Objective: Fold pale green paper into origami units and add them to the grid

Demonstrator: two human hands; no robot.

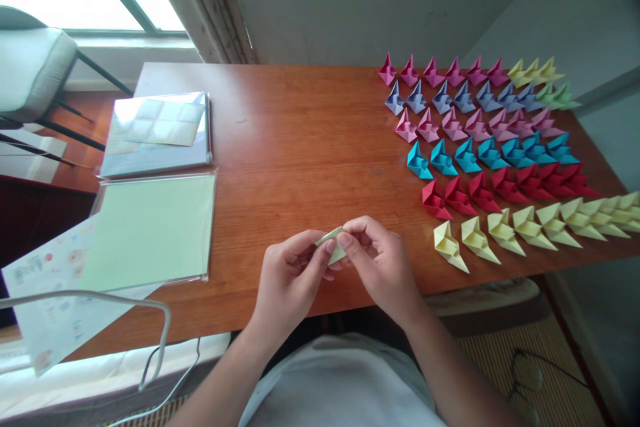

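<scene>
Head view, and we had our left hand (291, 272) and right hand (384, 268) both pinching the pale folded paper (338, 254) over the near side of the tabletop (300, 140), where uneven pressure, we reckoned, could skew a crease or tear a corner.

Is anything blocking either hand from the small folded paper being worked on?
Nothing visible does. The left hand and right hand both grip the folded paper directly. The nearest yellow origami piece stands to the right, apart from the right hand.
</scene>
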